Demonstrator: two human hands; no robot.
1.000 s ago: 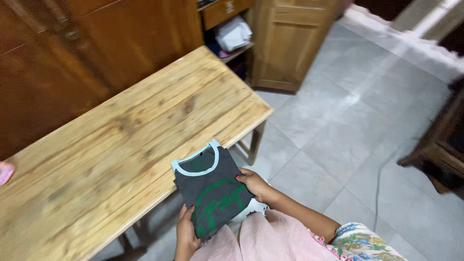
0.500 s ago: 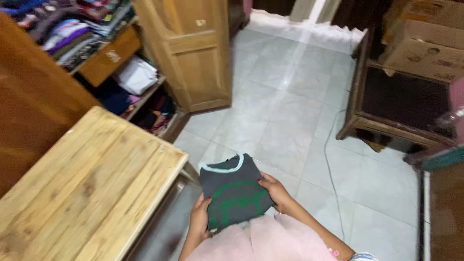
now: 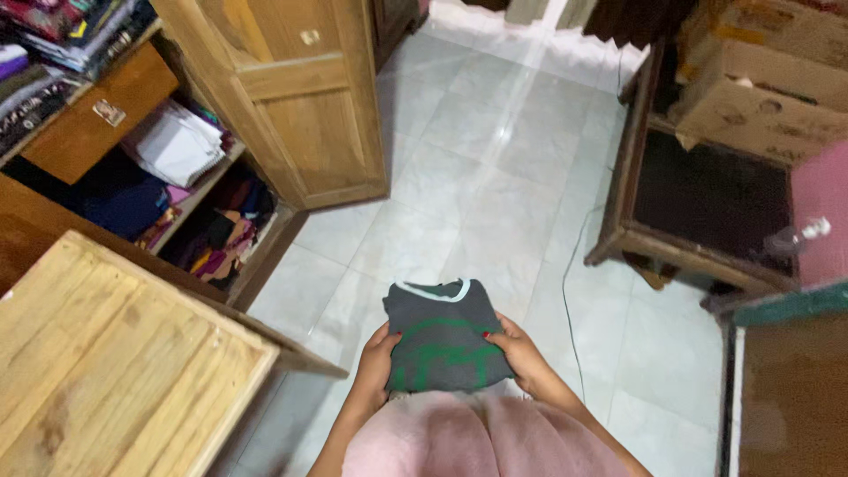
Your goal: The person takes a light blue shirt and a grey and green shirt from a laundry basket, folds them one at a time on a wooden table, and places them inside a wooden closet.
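Note:
A folded dark grey shirt (image 3: 442,340) with a pale blue collar and a green print is held in front of my body, above the tiled floor. My left hand (image 3: 378,358) grips its left edge. On the opposite edge, my right hand (image 3: 521,353) holds it with the thumb on top. The shirt lies flat between both hands, collar pointing away from me. My pink clothing fills the bottom of the view.
A wooden table (image 3: 106,353) stands at the lower left. An open wooden wardrobe (image 3: 177,159) with folded clothes on its shelves is at the upper left, its door (image 3: 300,97) swung out. A dark wooden stand (image 3: 698,203) with cardboard boxes (image 3: 760,79) is at right. A cable (image 3: 570,291) lies on the floor.
I have turned right, away from the table, carrying the folded shirt in both hands. The shirt has left the table edge and is now over the tiled floor, facing the wardrobe.

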